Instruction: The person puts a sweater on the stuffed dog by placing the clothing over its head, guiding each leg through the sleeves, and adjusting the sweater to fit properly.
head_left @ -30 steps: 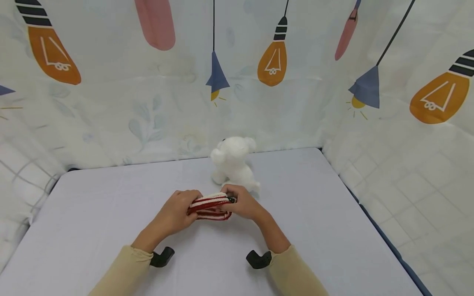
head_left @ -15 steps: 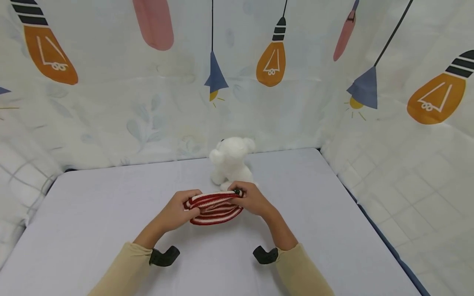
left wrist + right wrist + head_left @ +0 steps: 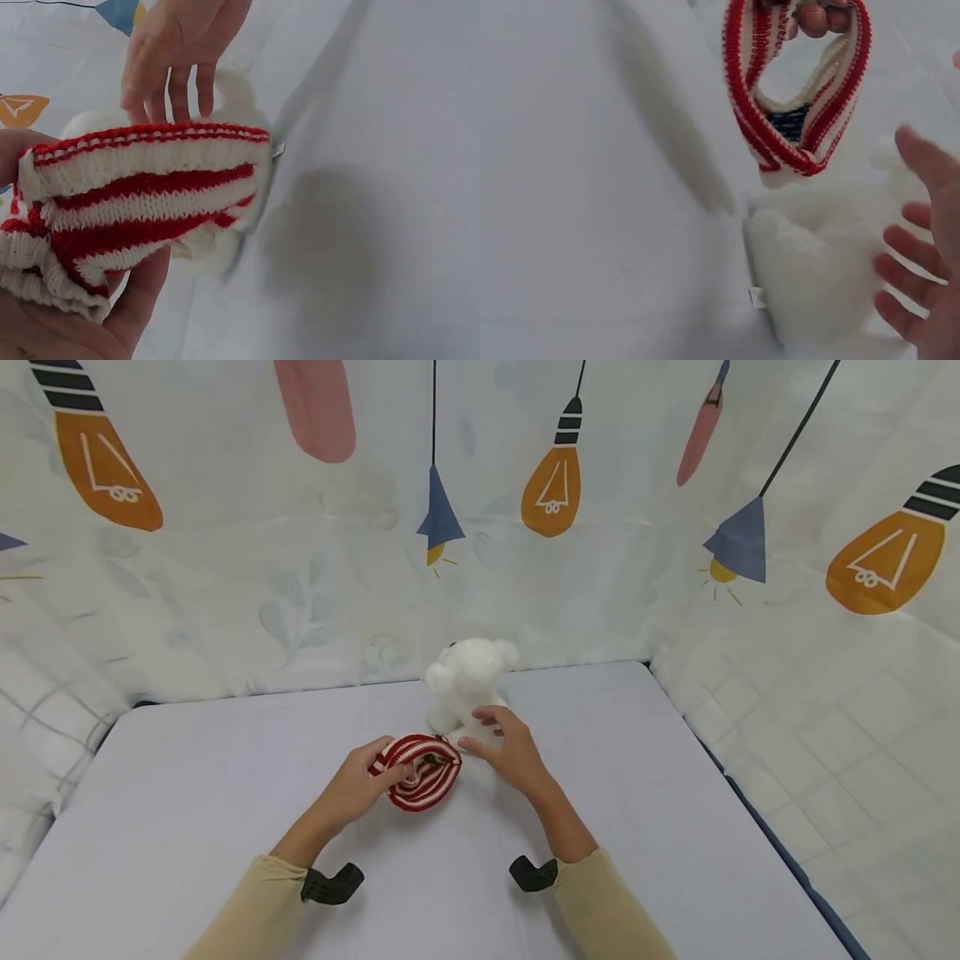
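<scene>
A small knitted sweater [image 3: 427, 793] with red and white stripes hangs above the table, its round opening towards me. My left hand [image 3: 356, 789] grips its left side, thumb at the opening and fingers behind. In the right wrist view, a dark blue patch shows inside the sweater [image 3: 739, 82]. My right hand [image 3: 517, 756] is empty, fingers apart and slightly bent, in front of a white plush toy animal [image 3: 467, 672]. Whether it touches the toy cannot be told. The toy sits upright near the table's back edge, its lower part partly hidden by that hand.
A white-covered table [image 3: 225, 777] spreads around both hands. Behind it hangs a pale curtain [image 3: 337, 568] printed with bulbs and lamps. Black curved pieces [image 3: 333, 883] stick out from both wrists. A small tag [image 3: 757, 298] shows on the plush toy.
My right hand has let go of the sweater and moved up towards the plush toy. The left hand keeps its grip; the sweater, earlier stretched between both hands, has rounded and turned.
</scene>
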Tool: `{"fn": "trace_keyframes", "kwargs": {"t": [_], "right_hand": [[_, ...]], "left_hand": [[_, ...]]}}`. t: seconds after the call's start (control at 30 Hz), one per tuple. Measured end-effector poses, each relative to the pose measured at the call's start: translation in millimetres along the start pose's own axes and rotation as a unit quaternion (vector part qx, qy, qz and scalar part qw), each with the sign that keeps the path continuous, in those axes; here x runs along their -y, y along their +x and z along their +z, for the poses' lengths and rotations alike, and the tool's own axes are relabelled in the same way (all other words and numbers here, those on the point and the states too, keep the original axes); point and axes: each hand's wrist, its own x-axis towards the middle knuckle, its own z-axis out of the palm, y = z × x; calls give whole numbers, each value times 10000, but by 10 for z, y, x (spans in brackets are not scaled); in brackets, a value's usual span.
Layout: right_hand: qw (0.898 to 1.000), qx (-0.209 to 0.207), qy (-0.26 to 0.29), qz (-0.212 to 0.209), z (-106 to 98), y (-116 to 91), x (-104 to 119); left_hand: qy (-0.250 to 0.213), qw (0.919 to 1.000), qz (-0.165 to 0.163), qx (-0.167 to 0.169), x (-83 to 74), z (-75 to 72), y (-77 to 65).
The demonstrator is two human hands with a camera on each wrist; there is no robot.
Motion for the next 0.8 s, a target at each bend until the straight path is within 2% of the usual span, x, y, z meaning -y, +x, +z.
{"fn": "trace_keyframes", "kwargs": {"t": [0.1,0.2,0.37,0.5,0.8], "right_hand": [[9921,-891,-877,-39,46,41,-1],[9811,-1290,-1439,135,104,96,-6],[9728,-1304,-1833,549,208,208,-43],[9666,-1315,-2089,686,285,294,-92],[9584,-1074,-2451,995,372,410,-152]], "left_hand": [[89,9996,-127,-235,28,-27,-19],[153,9991,-190,-343,62,-42,-29],[248,9979,-375,-471,105,-64,-50],[250,9969,-535,-526,117,-87,-69],[101,9969,-573,-537,117,-123,-102]]}}
